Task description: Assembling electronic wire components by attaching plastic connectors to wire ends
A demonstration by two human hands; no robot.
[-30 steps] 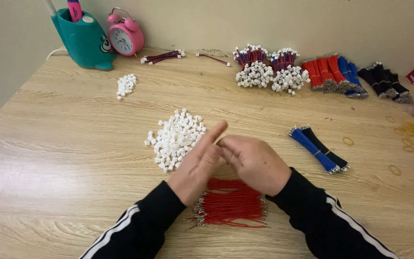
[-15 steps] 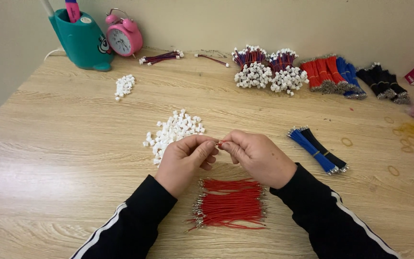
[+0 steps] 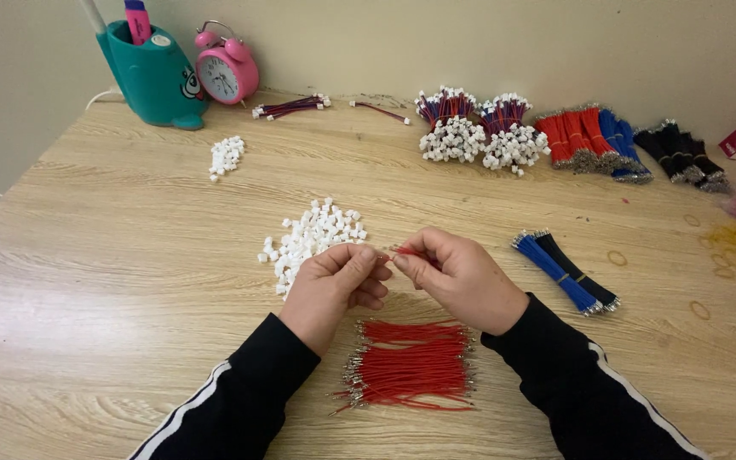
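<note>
Two hands meet: the left hand point(image 3: 334, 281) pinches something tiny, the right hand point(image 3: 462, 277) pinches a red wire point(image 3: 408, 252) above the desk point(image 3: 129, 255).

I see a pale wood-grain table point(image 3: 112, 281). My sleeves point(image 3: 240, 400) are black with white stripes. Near me lies a bundle of red wires point(image 3: 411, 366); a red wire point(image 3: 408, 251) is pinched between my hands. The pile of small plugs point(image 3: 313, 238) is white. To the right lie blue and black wires point(image 3: 566, 271). Far left stand a teal pen holder point(image 3: 153, 77) and a pink clock point(image 3: 227, 72); far right, red, blue and black bundles point(image 3: 623, 149).
</note>
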